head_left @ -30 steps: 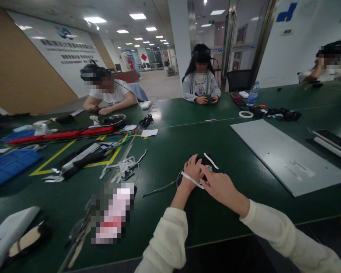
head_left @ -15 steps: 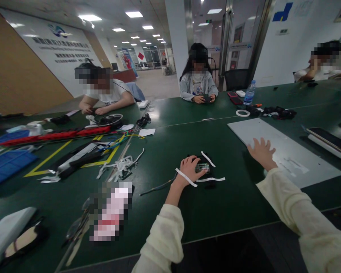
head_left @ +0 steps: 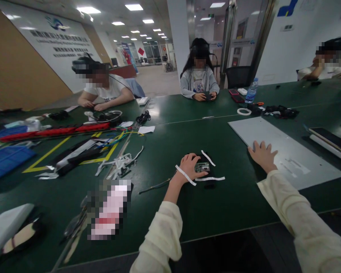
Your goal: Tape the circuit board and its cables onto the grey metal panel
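My left hand (head_left: 189, 166) rests on the green table (head_left: 216, 212), curled around a small green circuit board (head_left: 202, 167) that sits on a black piece. A white tape strip (head_left: 185, 175) is stuck across the back of that hand. Two more white strips (head_left: 210, 179) lie beside the board. A thin cable (head_left: 156, 185) trails left from the board. My right hand (head_left: 262, 155) lies flat with its fingers spread on the near-left edge of a grey metal plate (head_left: 287, 149). It holds nothing.
Cut white strips (head_left: 119, 163), cables and red and blue parts (head_left: 53, 132) crowd the left of the table. A tape roll (head_left: 244, 111), a water bottle (head_left: 251, 91) and black gear lie at the back right. A phone (head_left: 331, 138) lies at the right. Three people sit along the far side.
My right hand left the board and moved right, onto the grey plate. One white strip now lies on the table below the board. My left hand stayed on the board.
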`<act>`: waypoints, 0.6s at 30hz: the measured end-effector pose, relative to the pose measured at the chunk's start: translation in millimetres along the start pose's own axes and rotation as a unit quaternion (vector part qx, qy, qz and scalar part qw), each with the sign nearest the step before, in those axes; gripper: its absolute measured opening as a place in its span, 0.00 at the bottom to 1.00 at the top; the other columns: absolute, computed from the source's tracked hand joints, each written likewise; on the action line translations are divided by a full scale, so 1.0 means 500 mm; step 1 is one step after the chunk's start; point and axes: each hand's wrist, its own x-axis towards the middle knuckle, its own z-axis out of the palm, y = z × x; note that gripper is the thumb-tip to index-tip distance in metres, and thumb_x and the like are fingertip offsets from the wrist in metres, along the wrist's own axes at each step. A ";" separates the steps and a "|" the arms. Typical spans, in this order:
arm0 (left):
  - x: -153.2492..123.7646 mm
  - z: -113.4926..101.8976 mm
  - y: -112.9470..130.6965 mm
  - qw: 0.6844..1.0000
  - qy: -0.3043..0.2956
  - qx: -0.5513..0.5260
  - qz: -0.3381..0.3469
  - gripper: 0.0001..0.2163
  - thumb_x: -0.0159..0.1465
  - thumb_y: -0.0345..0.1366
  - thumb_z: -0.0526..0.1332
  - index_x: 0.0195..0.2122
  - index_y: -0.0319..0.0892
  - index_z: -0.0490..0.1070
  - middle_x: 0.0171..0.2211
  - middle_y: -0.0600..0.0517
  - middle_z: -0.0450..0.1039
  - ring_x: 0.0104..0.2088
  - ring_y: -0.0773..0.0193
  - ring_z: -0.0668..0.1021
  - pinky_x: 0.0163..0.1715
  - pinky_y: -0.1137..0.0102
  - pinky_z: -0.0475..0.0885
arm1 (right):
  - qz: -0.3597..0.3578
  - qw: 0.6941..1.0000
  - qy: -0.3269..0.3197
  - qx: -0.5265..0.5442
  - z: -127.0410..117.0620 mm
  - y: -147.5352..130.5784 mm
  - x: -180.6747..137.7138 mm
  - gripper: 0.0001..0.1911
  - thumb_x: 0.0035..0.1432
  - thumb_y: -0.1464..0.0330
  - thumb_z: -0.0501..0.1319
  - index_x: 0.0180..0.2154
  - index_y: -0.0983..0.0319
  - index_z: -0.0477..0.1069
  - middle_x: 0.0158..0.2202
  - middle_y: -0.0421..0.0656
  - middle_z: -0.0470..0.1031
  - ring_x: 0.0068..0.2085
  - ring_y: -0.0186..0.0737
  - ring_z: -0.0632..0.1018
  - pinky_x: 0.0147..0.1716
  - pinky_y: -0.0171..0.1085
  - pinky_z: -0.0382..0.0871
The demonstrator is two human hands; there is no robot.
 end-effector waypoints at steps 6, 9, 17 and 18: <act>0.004 -0.002 -0.001 1.000 -0.013 -0.015 0.006 0.34 0.52 0.60 0.62 0.55 0.46 0.63 0.55 0.46 0.60 0.57 0.47 0.63 0.57 0.51 0.61 | -0.015 1.000 0.000 -0.016 0.001 0.005 0.003 0.34 0.63 0.49 0.39 0.62 0.59 0.56 0.64 0.57 0.52 0.62 0.68 0.54 0.52 0.68 0.48; 0.003 -0.005 -0.001 1.000 -0.011 -0.019 0.008 0.34 0.52 0.61 0.61 0.54 0.44 0.64 0.54 0.45 0.61 0.56 0.48 0.64 0.57 0.51 0.61 | -0.024 0.999 0.004 -0.026 0.001 0.005 -0.001 0.33 0.63 0.50 0.39 0.62 0.60 0.56 0.64 0.57 0.52 0.62 0.68 0.54 0.52 0.67 0.49; 0.004 -0.009 0.004 1.000 -0.002 -0.031 0.007 0.33 0.52 0.59 0.63 0.53 0.44 0.66 0.53 0.45 0.62 0.54 0.48 0.65 0.56 0.52 0.63 | -0.063 0.997 -0.003 -0.038 -0.014 -0.002 -0.030 0.32 0.64 0.50 0.39 0.63 0.58 0.54 0.64 0.55 0.52 0.62 0.67 0.54 0.52 0.67 0.50; 0.005 -0.008 0.003 0.999 -0.001 -0.032 0.005 0.33 0.52 0.59 0.63 0.53 0.43 0.66 0.53 0.45 0.62 0.54 0.48 0.66 0.55 0.52 0.63 | -0.068 0.997 -0.003 -0.041 -0.017 -0.004 -0.035 0.32 0.64 0.51 0.39 0.63 0.58 0.54 0.64 0.55 0.52 0.62 0.67 0.54 0.52 0.67 0.50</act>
